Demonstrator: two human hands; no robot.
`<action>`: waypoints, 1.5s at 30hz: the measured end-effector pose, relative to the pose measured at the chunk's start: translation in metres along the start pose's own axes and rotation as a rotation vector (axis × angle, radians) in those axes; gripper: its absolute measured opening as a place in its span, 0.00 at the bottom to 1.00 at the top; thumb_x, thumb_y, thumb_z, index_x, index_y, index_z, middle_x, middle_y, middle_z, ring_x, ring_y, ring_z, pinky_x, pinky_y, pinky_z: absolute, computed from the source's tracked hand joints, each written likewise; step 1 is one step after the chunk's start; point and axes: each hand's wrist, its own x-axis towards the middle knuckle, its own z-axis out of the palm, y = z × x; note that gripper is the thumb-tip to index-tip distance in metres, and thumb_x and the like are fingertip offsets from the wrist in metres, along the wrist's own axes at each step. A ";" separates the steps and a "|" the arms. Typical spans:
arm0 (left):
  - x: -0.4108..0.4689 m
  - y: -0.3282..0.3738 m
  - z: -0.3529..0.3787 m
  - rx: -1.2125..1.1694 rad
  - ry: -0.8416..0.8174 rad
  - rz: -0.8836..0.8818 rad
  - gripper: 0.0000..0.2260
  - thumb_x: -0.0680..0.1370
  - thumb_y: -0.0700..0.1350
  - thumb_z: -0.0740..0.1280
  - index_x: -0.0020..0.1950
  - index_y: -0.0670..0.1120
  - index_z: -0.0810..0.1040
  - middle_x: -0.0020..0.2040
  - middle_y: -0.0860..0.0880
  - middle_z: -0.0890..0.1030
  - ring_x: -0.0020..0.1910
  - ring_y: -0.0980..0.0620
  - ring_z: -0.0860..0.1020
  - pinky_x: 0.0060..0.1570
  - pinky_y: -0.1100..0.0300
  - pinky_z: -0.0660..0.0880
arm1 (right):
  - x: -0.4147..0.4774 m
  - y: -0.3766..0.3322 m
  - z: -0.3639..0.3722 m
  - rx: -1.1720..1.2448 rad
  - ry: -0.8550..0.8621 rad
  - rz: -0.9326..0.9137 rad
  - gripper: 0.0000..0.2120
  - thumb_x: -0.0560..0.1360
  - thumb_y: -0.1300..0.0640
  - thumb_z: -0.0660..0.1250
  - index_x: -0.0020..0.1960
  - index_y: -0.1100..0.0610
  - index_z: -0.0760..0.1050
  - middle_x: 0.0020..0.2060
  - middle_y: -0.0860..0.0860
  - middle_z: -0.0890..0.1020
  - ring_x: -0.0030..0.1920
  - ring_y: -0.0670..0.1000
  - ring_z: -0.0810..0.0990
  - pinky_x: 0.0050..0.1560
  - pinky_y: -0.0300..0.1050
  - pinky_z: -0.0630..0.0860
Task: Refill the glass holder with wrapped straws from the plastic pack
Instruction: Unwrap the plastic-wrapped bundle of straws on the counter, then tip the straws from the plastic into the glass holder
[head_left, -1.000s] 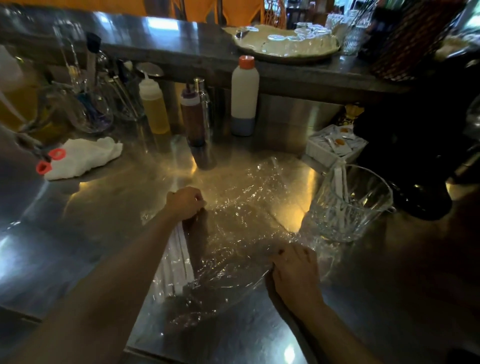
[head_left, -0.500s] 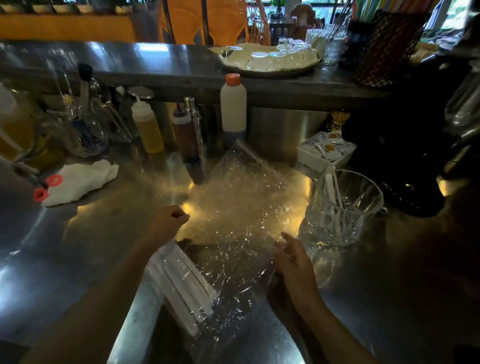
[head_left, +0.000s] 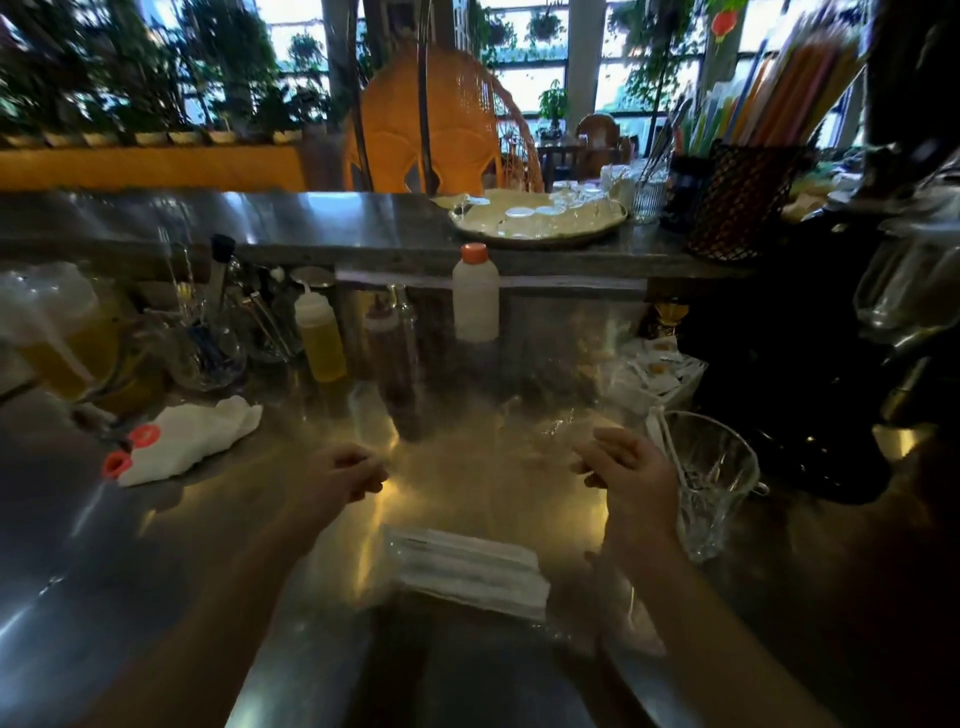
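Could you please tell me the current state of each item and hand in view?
plastic pack: held up, film stretched between both hands
wrapped straws: bundled crosswise in the pack's bottom
glass holder: upright on the counter, a few straws inside
left hand: fingers curled on the pack's left side
right hand: at the pack's right side, grip too blurred to tell
white bottle: upright, orange cap on

I've got the steel counter (head_left: 130, 545): glass holder (head_left: 711, 483) toward its right edge, white cloth (head_left: 197, 434) left, squeeze bottles (head_left: 324, 338) along the back.
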 end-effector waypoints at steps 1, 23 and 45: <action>0.000 0.001 0.001 0.064 0.015 0.013 0.05 0.76 0.36 0.63 0.44 0.36 0.78 0.35 0.44 0.78 0.29 0.61 0.77 0.30 0.71 0.72 | 0.003 -0.006 0.002 -0.025 -0.006 -0.035 0.09 0.67 0.67 0.72 0.39 0.55 0.77 0.31 0.52 0.81 0.30 0.48 0.79 0.31 0.40 0.73; -0.001 0.170 0.106 1.354 -0.169 1.137 0.12 0.74 0.49 0.64 0.55 0.47 0.74 0.57 0.47 0.80 0.62 0.47 0.73 0.72 0.46 0.54 | 0.019 -0.022 0.011 -0.358 -0.237 -0.257 0.14 0.70 0.66 0.68 0.34 0.49 0.75 0.28 0.48 0.80 0.28 0.44 0.78 0.28 0.33 0.72; 0.000 0.167 0.093 1.290 -0.135 1.058 0.04 0.76 0.46 0.62 0.49 0.49 0.75 0.48 0.50 0.82 0.51 0.51 0.78 0.63 0.50 0.64 | 0.016 -0.035 -0.017 -0.607 -0.381 -0.343 0.13 0.71 0.64 0.69 0.38 0.46 0.77 0.31 0.42 0.79 0.31 0.36 0.77 0.35 0.29 0.73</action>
